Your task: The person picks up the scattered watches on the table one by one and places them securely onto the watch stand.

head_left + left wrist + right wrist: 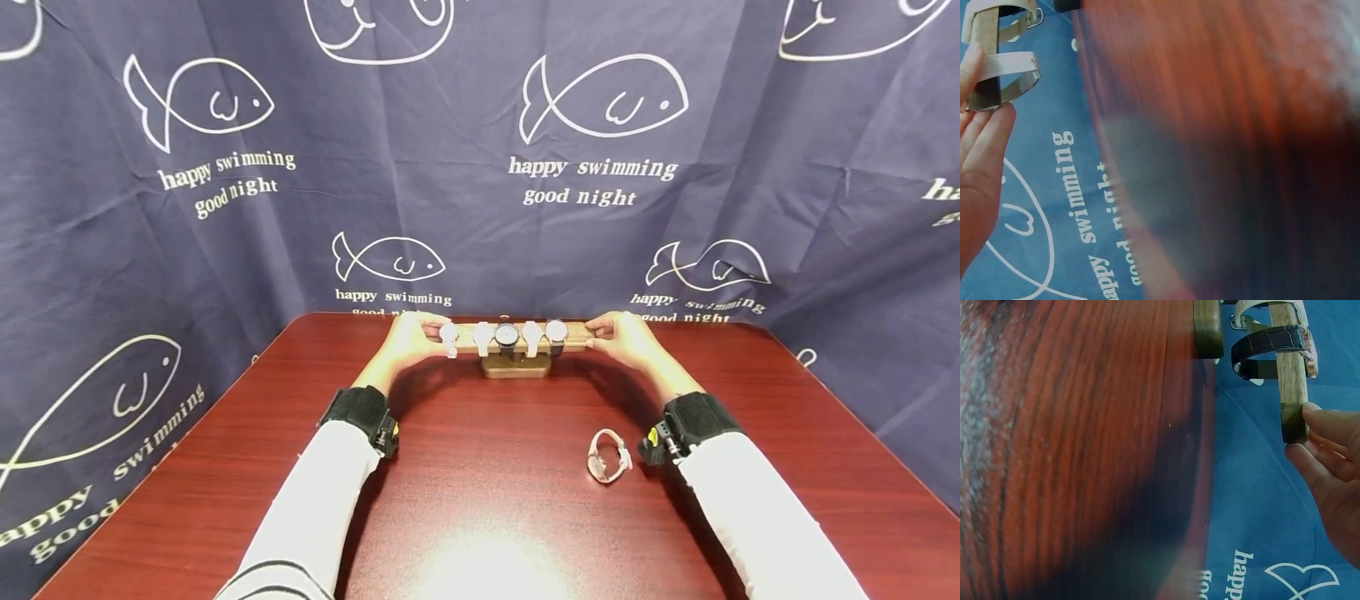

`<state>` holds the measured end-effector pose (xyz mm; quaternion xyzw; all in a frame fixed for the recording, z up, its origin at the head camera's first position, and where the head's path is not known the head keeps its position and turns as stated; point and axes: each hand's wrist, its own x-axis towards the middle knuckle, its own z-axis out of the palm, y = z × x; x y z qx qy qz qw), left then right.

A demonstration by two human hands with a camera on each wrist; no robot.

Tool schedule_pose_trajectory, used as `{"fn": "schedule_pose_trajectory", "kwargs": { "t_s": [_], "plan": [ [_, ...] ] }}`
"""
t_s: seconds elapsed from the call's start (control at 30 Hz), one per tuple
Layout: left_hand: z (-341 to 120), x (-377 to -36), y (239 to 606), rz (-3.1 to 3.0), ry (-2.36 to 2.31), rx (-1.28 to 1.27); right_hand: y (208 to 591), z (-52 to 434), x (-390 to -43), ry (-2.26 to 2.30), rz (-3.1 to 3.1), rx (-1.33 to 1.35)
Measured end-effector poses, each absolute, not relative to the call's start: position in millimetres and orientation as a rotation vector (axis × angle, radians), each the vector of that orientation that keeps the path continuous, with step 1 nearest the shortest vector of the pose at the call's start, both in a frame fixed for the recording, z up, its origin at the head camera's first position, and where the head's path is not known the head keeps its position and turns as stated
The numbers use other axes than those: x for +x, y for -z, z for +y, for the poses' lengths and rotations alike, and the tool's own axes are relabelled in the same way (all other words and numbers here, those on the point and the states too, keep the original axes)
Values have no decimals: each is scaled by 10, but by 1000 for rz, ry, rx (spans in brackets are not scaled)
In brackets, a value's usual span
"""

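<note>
A wooden watch stand (577,336), a horizontal bar on a small base (516,367), is at the table's far side. My left hand (415,340) holds the bar's left end, close to a white-strapped watch (449,335). At the opposite end, my right hand (624,337) pinches the bare tip of the bar (1294,422) between thumb and fingers. Several watches hang along it, among them a black-faced watch (507,335) in the middle and a dark-strapped watch (1270,341) nearest my right hand. In the left wrist view, pale straps (1013,62) loop round the bar by my fingers.
A pale-strapped watch (608,457) lies on its side on the reddish wooden table (480,450), near my right forearm. Behind the table's far edge hangs a dark blue curtain (480,200) with white fish drawings.
</note>
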<state>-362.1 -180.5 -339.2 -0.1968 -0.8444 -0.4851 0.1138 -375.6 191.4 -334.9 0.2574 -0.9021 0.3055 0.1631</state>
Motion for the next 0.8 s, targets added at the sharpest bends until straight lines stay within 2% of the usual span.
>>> {"fn": "schedule_pose_trajectory", "kwargs": {
  "t_s": [0.37,0.8],
  "plan": [
    [-1769,-3650,3367,-2504,1402,-568,3326,1925,-3746,-843,-2569,759],
    [-1692,-3672,3390,-2546,1074,-533,3299,1900,-3731,-811,-2571,763]
  ]
}}
